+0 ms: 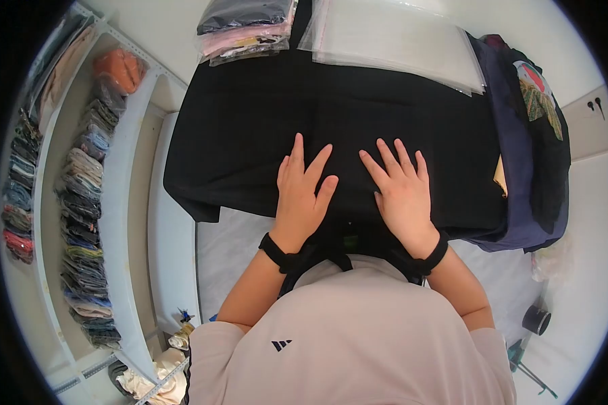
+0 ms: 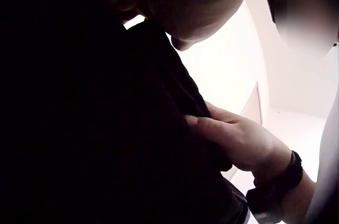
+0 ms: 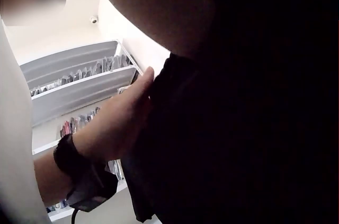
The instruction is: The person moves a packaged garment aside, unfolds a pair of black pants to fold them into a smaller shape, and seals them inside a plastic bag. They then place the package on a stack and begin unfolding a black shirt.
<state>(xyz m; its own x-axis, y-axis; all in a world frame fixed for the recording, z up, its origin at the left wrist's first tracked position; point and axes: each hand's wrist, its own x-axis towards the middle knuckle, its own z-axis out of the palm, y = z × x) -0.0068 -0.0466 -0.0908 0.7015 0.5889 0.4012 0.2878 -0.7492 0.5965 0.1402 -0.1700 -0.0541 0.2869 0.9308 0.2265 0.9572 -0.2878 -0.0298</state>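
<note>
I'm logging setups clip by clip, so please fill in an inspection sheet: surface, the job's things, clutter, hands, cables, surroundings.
Surface: black cloth spread wide, lightly creased.
Job's things: that same cloth, beneath the left hand and right hand.
Clutter: stacked bagged clothes and clear plastic bags along the far edge; navy fabric at the right edge.
Hands: both palm down, fingers spread, holding nothing.
Cables: a thin dark cord below the left wrist's device, in the right wrist view.
Surroundings: shelving on the left, packed with bagged items.
</note>
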